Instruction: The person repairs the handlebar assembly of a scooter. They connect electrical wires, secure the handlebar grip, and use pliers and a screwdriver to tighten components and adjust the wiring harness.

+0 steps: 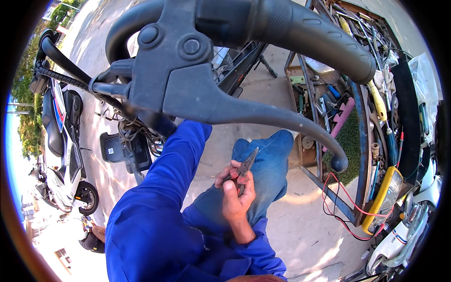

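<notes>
One black rubber handlebar grip crosses the top of the view, and one black metal brake lever hangs beneath it. One hand shows clearly, closed around one pair of dark long-nosed pliers; a second hand cannot be counted, as the other blue sleeve runs out of sight behind the lever. One white and black scooter stands parked at the left. One blue metal-framed rack at the right carries tools too many and too tangled to count. Among them one yellow-handled tool stands out. One loop of red wire hangs from it.
</notes>
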